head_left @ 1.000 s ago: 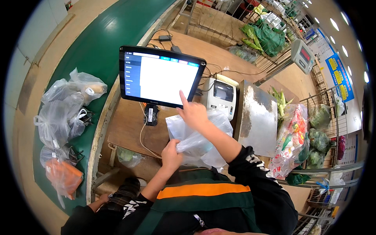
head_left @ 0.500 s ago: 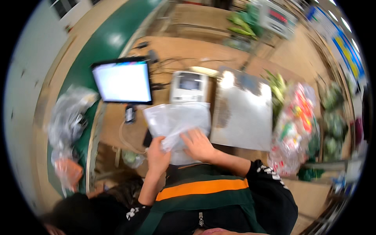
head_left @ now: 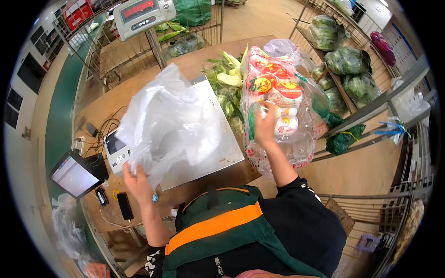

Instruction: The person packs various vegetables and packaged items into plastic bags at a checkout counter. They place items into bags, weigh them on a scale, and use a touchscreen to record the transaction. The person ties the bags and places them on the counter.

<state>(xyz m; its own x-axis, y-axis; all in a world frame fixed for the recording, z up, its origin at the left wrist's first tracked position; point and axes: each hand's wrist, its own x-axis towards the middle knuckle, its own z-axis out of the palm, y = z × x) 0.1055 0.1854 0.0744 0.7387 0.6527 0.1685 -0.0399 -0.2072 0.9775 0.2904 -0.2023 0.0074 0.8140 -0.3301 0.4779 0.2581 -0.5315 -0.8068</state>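
Observation:
My left hand (head_left: 137, 182) grips the lower edge of a clear plastic bag (head_left: 169, 123) and holds it up over the steel scale plate (head_left: 222, 150). My right hand (head_left: 265, 125) reaches into a large clear sack (head_left: 282, 99) of red, white and yellow packets standing at the right of the scale, its fingers on one white packet (head_left: 283, 124). Whether the fingers are closed round that packet is hidden by the sack's film. Green corn cobs (head_left: 225, 81) lie behind the scale plate.
A touchscreen (head_left: 73, 175) and a label printer (head_left: 116, 150) stand at the left of the wooden counter (head_left: 194, 65), with cables and a phone (head_left: 124, 205). The scale's display (head_left: 141, 14) rises on a pole behind. Racks of bagged greens (head_left: 350, 60) line the right.
My right hand left the touchscreen and moved right into the sack of packets. My left hand lifted the clear bag up over the scale. The view swung right, away from the screen.

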